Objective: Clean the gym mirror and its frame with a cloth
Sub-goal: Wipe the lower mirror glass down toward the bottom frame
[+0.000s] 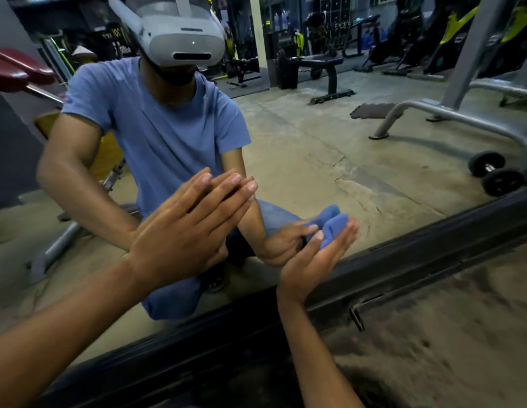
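Pressing my spread left hand (179, 234) flat on the mirror (329, 148), I hold the cloth (332, 228) with my right hand (315, 257), just above the near frame (418, 254).

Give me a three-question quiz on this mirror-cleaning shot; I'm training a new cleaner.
1. True or false: the left hand lies flat on the mirror.
2. Which hand holds the cloth?
A. left
B. right
C. neither
3. Fill in: the cloth touches the glass just above the dark bottom ____.

Key:
1. True; its straight fingers meet their reflection.
2. B; the right hand presses the bunched blue cloth against the glass.
3. frame
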A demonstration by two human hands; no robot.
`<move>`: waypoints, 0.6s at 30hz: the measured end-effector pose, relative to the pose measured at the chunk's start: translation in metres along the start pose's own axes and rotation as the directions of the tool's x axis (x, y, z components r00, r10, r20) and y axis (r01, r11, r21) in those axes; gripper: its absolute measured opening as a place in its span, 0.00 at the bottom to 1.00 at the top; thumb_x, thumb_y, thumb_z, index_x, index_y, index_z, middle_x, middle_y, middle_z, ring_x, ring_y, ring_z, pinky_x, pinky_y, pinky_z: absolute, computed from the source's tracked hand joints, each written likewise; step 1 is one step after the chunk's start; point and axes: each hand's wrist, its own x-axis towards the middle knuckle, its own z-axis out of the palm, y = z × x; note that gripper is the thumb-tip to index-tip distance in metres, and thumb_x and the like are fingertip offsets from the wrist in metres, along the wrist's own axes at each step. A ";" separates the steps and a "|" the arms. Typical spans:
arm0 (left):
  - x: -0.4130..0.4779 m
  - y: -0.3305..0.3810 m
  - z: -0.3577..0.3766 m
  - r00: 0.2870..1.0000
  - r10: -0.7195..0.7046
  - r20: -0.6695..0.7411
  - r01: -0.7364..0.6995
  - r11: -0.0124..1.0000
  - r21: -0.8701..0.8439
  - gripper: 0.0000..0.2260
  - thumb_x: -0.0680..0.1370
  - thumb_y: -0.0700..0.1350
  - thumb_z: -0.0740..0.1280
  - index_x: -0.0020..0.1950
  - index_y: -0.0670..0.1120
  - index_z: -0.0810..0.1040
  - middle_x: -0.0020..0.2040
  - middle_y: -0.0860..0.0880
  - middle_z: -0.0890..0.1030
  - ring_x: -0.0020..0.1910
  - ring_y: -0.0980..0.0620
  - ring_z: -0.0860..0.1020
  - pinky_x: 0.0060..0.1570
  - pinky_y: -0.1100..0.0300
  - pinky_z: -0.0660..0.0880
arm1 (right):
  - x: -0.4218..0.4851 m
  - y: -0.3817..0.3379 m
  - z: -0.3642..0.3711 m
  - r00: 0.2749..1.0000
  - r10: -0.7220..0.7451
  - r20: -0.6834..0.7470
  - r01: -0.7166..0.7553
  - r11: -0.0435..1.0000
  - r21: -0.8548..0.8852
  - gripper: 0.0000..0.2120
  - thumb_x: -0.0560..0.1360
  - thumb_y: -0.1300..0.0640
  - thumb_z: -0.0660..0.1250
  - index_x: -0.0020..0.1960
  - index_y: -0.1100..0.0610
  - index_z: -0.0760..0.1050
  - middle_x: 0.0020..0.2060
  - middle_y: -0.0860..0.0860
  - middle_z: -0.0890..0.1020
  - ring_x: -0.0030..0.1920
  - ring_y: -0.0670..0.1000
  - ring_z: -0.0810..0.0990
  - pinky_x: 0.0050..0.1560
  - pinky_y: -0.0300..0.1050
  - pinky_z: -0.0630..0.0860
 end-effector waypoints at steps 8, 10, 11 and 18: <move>-0.001 -0.004 -0.004 1.000 -0.011 -0.011 0.010 0.996 -0.092 0.34 0.81 0.48 0.60 0.85 0.35 0.57 0.85 0.38 0.58 0.84 0.38 0.58 0.81 0.38 0.61 | 0.031 -0.025 0.001 0.913 -0.336 0.231 0.350 0.936 -0.021 0.29 0.86 0.57 0.58 0.84 0.62 0.54 0.84 0.53 0.56 0.85 0.55 0.53 0.81 0.65 0.55; 0.002 -0.013 -0.008 1.000 0.011 -0.017 -0.014 0.991 -0.134 0.33 0.81 0.48 0.60 0.84 0.35 0.59 0.85 0.38 0.59 0.84 0.38 0.59 0.83 0.38 0.57 | 0.058 -0.059 0.016 0.951 -0.287 0.118 0.292 0.956 -0.025 0.28 0.87 0.57 0.57 0.84 0.62 0.54 0.84 0.54 0.55 0.85 0.55 0.52 0.83 0.59 0.53; 0.008 -0.020 -0.011 0.999 0.001 -0.036 -0.007 0.988 -0.157 0.32 0.81 0.48 0.59 0.84 0.36 0.60 0.85 0.38 0.59 0.84 0.38 0.59 0.83 0.38 0.56 | 0.066 -0.082 0.027 0.951 -0.294 0.093 0.298 0.954 -0.036 0.28 0.87 0.57 0.56 0.84 0.62 0.54 0.84 0.54 0.54 0.85 0.55 0.51 0.84 0.55 0.51; 0.049 -0.069 -0.023 0.967 -0.231 -0.111 0.217 0.968 -0.126 0.34 0.83 0.49 0.55 0.86 0.36 0.52 0.86 0.37 0.51 0.86 0.37 0.52 0.84 0.37 0.51 | 0.042 -0.092 0.025 0.589 -0.661 0.464 0.757 0.652 -0.032 0.29 0.88 0.48 0.53 0.83 0.64 0.54 0.84 0.58 0.56 0.84 0.61 0.53 0.82 0.66 0.55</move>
